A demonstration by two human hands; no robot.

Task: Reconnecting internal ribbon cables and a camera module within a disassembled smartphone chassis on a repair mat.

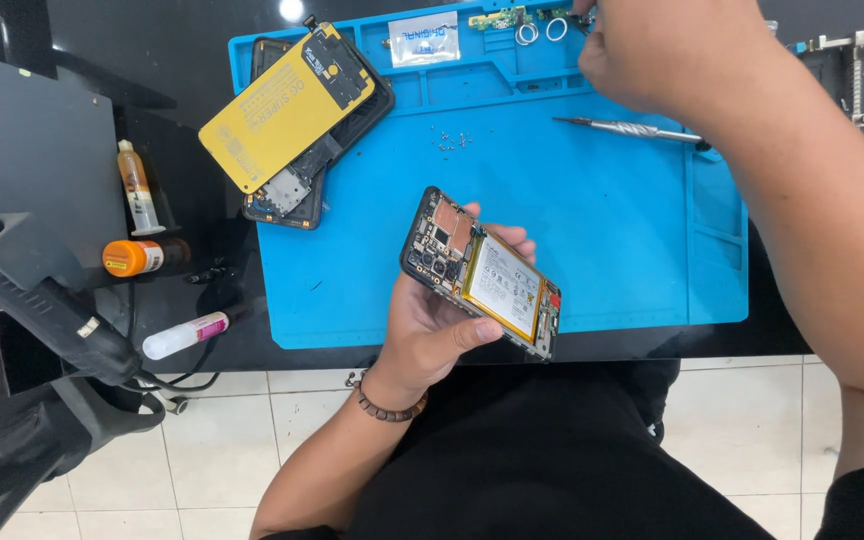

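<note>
An opened black smartphone with exposed copper-coloured boards and a white-and-yellow battery is cradled from below in the left hand, fingers curled round its edges, held tilted above the near part of the blue silicone repair mat. The right hand is reached to the mat's far tray strip, fingers bunched near a small green circuit strip and two white rings — whether anything is pinched cannot be told, the fingertips being cut by the frame edge. Risks as judged: the phone is held one-handed over the mat's near edge, so a slip could drop it toward the tiled floor; the bare battery could be pressed or bent by the thumb; the loose tiny screws scattered mid-mat could be swept off by the right forearm, which also lies just over the slim metal screwdriver. A second dark phone frame under a yellow rectangular battery lies at the mat's far left corner. Hard to make out — the dark bits beside the orange-capped bottle, and the screwdriver's handle end, hidden under the arm.
</note>
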